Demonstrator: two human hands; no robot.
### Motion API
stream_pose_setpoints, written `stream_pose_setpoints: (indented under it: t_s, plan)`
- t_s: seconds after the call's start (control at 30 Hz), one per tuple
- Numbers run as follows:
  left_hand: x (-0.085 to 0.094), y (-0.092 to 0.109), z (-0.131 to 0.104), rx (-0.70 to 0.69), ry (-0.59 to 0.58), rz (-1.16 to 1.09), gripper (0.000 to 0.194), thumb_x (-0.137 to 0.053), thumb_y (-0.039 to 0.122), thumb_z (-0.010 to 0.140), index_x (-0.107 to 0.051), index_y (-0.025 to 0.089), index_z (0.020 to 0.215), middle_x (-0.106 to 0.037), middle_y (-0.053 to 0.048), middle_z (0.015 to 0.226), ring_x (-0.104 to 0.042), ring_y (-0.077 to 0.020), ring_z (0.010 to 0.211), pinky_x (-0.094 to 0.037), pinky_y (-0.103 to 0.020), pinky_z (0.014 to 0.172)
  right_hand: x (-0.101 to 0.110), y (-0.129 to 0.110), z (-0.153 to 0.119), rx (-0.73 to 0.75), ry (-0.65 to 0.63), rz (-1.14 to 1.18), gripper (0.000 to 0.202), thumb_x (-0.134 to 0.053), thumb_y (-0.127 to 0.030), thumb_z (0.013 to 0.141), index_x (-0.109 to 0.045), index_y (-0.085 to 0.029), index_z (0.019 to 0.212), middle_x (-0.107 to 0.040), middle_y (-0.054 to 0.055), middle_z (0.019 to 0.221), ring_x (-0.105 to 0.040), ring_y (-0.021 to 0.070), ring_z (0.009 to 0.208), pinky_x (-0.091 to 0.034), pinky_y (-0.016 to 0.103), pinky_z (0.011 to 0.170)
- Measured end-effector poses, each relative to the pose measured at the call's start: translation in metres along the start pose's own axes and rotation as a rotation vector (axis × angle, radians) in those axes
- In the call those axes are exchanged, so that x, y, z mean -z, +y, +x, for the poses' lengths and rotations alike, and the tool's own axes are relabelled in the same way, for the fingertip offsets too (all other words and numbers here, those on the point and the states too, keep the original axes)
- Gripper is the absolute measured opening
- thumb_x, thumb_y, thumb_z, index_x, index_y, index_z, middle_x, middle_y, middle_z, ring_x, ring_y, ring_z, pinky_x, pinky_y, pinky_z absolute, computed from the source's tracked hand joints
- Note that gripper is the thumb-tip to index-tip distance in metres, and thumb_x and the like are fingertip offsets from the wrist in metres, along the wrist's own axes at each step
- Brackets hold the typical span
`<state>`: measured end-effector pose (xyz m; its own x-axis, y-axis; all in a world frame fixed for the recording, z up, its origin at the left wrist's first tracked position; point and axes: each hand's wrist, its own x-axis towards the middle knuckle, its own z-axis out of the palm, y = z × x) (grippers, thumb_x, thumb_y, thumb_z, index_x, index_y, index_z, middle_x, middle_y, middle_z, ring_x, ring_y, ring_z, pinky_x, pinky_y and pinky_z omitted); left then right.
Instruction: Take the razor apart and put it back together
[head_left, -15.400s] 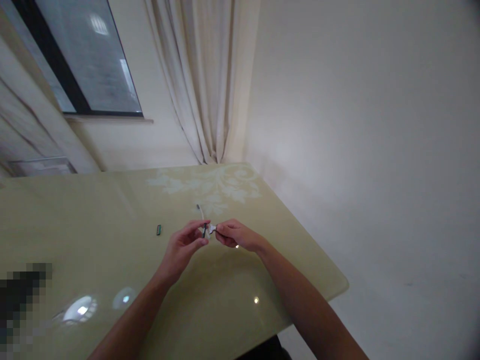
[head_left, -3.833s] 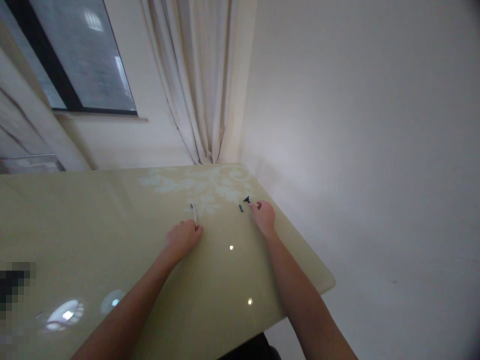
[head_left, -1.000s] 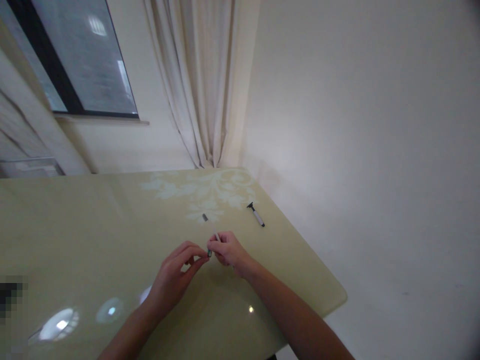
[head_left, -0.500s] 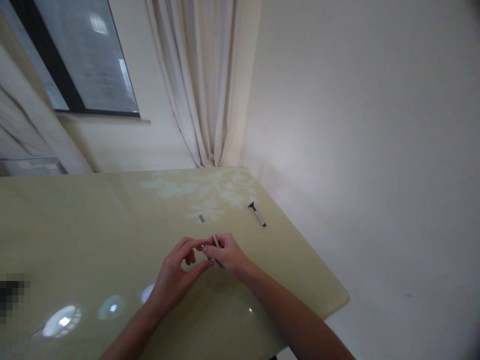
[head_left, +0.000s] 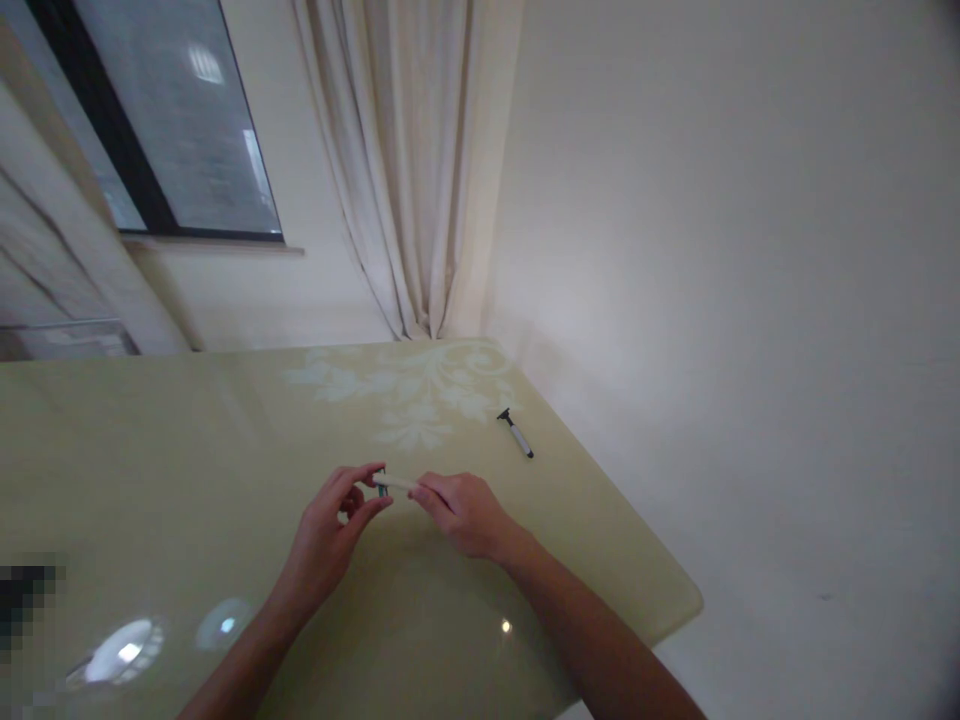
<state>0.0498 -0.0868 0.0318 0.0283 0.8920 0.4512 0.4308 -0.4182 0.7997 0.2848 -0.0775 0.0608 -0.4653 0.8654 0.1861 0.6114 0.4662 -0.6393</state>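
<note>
Between my hands, just over the table, is a razor with a pale handle [head_left: 397, 482] and a small dark, teal-edged head [head_left: 382, 490]. My left hand [head_left: 328, 515] pinches the head between thumb and fingertips, one finger at its upper end and the thumb at its lower end. Closed around the other end of the handle is my right hand [head_left: 466, 512], which hides that end. Another razor [head_left: 517, 436], with a grey handle and black head, lies on the table beyond my right hand.
The glossy pale-yellow table [head_left: 187, 450] has a white floral pattern and a rounded right corner. A wall [head_left: 712, 300] runs along its right side. Curtains [head_left: 405, 180] and a window [head_left: 202, 130] stand behind it. A blurred dark patch [head_left: 26, 600] shows at lower left.
My hands have moved apart, the left one leftward, and the pale handle now lies sideways between them. The small grey piece on the table beyond my hands no longer shows there.
</note>
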Motion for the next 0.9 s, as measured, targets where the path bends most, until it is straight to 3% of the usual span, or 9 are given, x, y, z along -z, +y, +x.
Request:
stream_pose_setpoints:
  t_s: [0.17,0.33,0.67,0.9]
  plan:
    - [0.0009,0.0036,0.0009,-0.007,0.003,0.008,0.037,-0.072,0.048,0.088,-0.073,0.025,0.118,-0.064,0.0,0.091,-0.058,-0.0139,0.066,-0.052,-0.027,0.062,-0.0006,0.0015,0.0017,-0.108,0.081,-0.027,0.038,-0.047,-0.046,0.108,-0.074,-0.023,0.095,-0.059,0.0,0.069,-0.05,0.0154,0.066,-0.025,0.027,0.062]
    - [0.0014,0.0016,0.0009,-0.003,-0.014,-0.012,0.037,-0.072,0.046,0.089,-0.072,0.025,0.12,-0.064,-0.001,0.094,-0.057,-0.0136,0.067,-0.052,-0.026,0.062,-0.0033,0.0031,0.0023,-0.042,0.0,0.025,0.038,-0.048,-0.046,0.108,-0.077,-0.024,0.099,-0.06,-0.001,0.069,-0.051,0.0145,0.065,-0.026,0.026,0.062]
    - [0.0032,0.0054,0.0024,-0.011,0.007,-0.014,0.035,-0.072,0.044,0.089,-0.073,0.025,0.118,-0.063,-0.001,0.092,-0.058,-0.0133,0.066,-0.052,-0.027,0.062,-0.0023,0.0032,0.0008,-0.051,0.083,0.043,0.038,-0.053,-0.045,0.106,-0.072,-0.02,0.085,-0.059,-0.001,0.07,-0.05,0.0136,0.066,-0.027,0.026,0.064]
    - [0.0047,0.0044,0.0044,-0.005,0.027,-0.032,0.036,-0.073,0.045,0.087,-0.074,0.025,0.116,-0.064,0.0,0.091,-0.059,-0.0132,0.065,-0.052,-0.027,0.062,-0.004,0.0048,0.0009,-0.026,0.025,0.165,0.038,-0.053,-0.046,0.106,-0.079,-0.021,0.094,-0.055,-0.002,0.066,-0.048,0.013,0.063,-0.027,0.026,0.062]
